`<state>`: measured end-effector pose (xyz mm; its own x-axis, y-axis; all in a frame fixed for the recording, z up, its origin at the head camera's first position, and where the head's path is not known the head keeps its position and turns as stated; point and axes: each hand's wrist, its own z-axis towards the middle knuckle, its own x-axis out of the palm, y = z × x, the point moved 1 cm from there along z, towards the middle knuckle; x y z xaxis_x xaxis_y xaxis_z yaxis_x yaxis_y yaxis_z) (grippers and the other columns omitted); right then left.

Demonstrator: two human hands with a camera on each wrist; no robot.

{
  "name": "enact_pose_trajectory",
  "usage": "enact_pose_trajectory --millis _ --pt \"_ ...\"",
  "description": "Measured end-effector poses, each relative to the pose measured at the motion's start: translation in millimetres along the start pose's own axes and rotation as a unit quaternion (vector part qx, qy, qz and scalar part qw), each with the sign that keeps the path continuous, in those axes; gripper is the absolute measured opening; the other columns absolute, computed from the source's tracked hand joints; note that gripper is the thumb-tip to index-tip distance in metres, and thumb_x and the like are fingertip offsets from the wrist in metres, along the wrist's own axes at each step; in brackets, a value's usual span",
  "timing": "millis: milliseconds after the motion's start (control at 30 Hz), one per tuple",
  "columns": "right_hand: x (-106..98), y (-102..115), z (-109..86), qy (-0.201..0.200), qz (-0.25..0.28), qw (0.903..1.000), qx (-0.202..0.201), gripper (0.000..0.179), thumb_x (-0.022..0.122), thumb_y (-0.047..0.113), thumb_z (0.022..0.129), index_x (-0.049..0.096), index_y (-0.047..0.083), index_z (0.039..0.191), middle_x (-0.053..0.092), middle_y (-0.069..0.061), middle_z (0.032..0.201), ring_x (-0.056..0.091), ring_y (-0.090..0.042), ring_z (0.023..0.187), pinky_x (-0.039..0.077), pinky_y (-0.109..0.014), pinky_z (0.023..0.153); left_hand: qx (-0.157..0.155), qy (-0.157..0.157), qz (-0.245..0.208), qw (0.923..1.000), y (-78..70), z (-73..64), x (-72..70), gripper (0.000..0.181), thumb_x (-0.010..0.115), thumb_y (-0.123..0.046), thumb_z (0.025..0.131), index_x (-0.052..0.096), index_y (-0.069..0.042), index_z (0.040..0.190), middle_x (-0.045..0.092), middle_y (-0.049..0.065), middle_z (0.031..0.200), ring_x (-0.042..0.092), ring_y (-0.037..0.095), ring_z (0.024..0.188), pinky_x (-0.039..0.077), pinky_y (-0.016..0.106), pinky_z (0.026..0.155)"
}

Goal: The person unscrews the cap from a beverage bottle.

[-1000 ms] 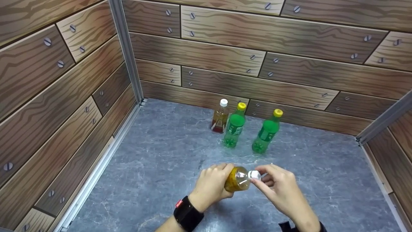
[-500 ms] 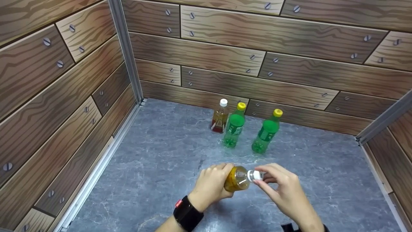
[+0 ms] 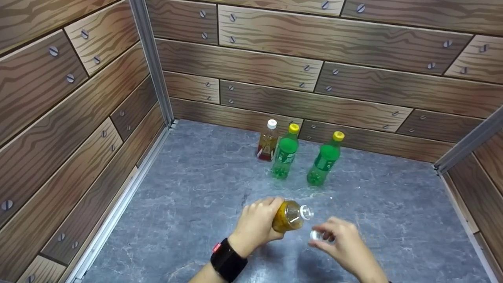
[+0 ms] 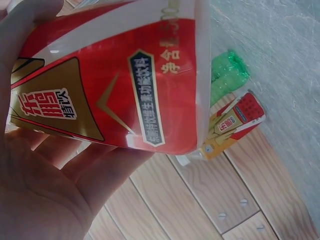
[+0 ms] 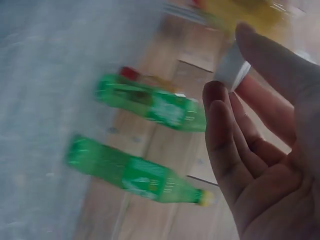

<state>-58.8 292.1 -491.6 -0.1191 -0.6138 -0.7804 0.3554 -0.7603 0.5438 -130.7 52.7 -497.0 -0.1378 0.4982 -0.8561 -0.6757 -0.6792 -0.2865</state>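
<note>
My left hand grips a bottle of yellow drink, tilted with its uncapped mouth to the right. Up close in the left wrist view, the bottle's red and gold label fills much of the frame. Between the thumb and fingertips of my right hand is a white bottle cap, held apart from the bottle, just right of and below its mouth. The right wrist view shows the pinched cap too, somewhat blurred.
Toward the back wall stand a white-capped bottle of amber drink and two green bottles with yellow caps, one on the left and one on the right. Wood-patterned walls enclose the grey tabletop.
The cap has come off the bottle in my left hand. My right hand has carried it down and slightly toward me, while the left hand has barely moved.
</note>
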Motion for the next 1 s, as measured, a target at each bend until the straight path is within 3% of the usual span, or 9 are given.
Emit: enact_pose_trajectory --millis 200,433,867,1000 --pt "39.6 -34.6 -14.2 0.045 0.01 0.9989 -0.014 0.024 0.093 0.018 0.073 0.081 0.008 0.09 0.07 0.005 0.08 0.061 -0.002 0.067 0.056 -0.021 0.058 -0.001 0.001 0.004 1.0 0.4 -0.3 -2.2 0.073 0.1 -0.038 0.058 0.063 -0.017 0.118 0.077 0.004 0.11 0.076 0.023 0.09 0.065 0.039 0.076" --pt "68.4 -58.3 -25.8 0.09 0.014 0.9953 0.032 0.025 0.094 0.029 0.073 0.08 0.012 0.085 0.071 0.008 0.078 0.058 0.002 0.067 0.052 -0.02 0.058 -0.005 0.008 0.009 0.9999 1.1 -0.5 -3.5 0.076 0.099 -0.04 0.06 0.062 -0.016 0.122 0.077 0.004 0.113 0.076 0.024 0.092 0.065 0.04 0.077" --pt "85.2 -72.2 -33.7 0.116 0.032 0.9894 0.081 0.029 0.09 0.044 0.078 0.079 0.018 0.086 0.064 0.012 0.076 0.053 0.005 0.065 0.047 -0.019 0.056 -0.009 0.001 -0.008 0.9999 3.4 1.3 -2.0 0.071 0.098 -0.038 0.061 0.064 -0.017 0.12 0.077 0.003 0.11 0.075 0.023 0.09 0.065 0.04 0.077" --pt "85.5 -72.3 -33.8 0.127 0.041 0.9865 0.095 0.031 0.089 0.047 0.079 0.079 0.019 0.087 0.065 0.011 0.077 0.053 0.004 0.065 0.047 -0.02 0.056 -0.013 0.004 -0.034 0.9993 4.9 4.8 -0.4 0.069 0.097 -0.038 0.064 0.063 -0.017 0.12 0.077 0.001 0.108 0.075 0.021 0.088 0.064 0.037 0.076"
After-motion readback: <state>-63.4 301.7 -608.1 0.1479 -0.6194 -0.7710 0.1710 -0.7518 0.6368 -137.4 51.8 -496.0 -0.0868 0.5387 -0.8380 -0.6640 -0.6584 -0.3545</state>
